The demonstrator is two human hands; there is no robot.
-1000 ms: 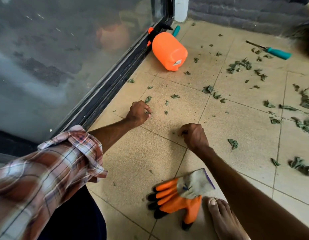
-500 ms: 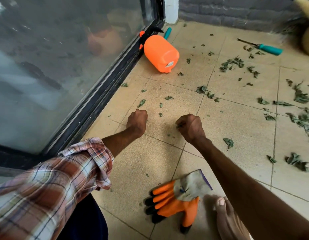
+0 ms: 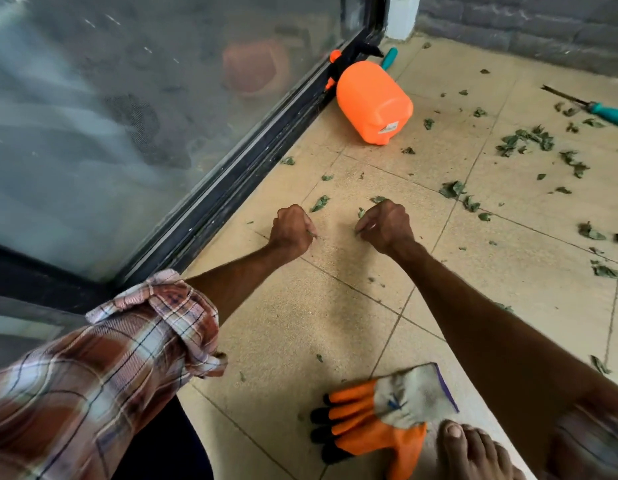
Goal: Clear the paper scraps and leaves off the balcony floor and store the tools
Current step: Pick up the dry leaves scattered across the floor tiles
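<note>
Fists both: left hand [image 3: 290, 230] and right hand [image 3: 385, 225] are curled tight, each pinching leaf bits [image 3: 312, 233] just above the floor [image 3: 300, 323]. Clearing looks barely begun, as leaves [image 3: 524, 138] litter the tiles toward the right edge. Orange sprayer [image 3: 375, 102] by the door track [image 3: 231, 199], teal-handled tool [image 3: 609, 112] and gloves [image 3: 376, 420] lie unstored.

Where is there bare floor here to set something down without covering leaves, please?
The barest patch is the tile between the plaid sleeve, the gloves and the right forearm, with only a few specks. Crowded: everything right of the orange sprayer toward the teal-handled tool, where leaves lie thick.
</note>
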